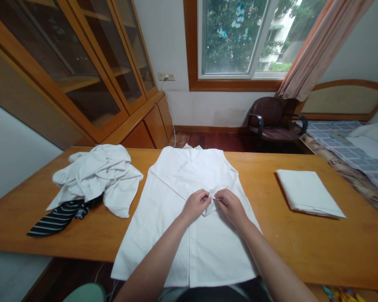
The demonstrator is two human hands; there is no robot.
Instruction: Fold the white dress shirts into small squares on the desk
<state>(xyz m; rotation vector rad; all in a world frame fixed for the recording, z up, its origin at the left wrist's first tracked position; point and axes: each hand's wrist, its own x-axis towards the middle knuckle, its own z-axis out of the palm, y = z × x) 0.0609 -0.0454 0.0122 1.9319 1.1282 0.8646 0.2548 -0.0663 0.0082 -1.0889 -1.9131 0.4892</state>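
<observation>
A white shirt [176, 218] lies flat on the wooden table [302, 243], its hem hanging over the near edge. My left hand [195, 205] and my right hand [231, 205] meet at the middle of the shirt front. Both are closed in a pinch on the shirt's fabric, at a small raised fold between them. The sleeves look folded in across the chest.
A crumpled heap of white garments [97, 176] lies at the left with a dark striped tie [59, 216] sticking out beneath it. A folded white garment [308, 193] rests at the right. A dark armchair [271, 121], a bed [349, 147] and glass-fronted cabinets [82, 71] stand beyond.
</observation>
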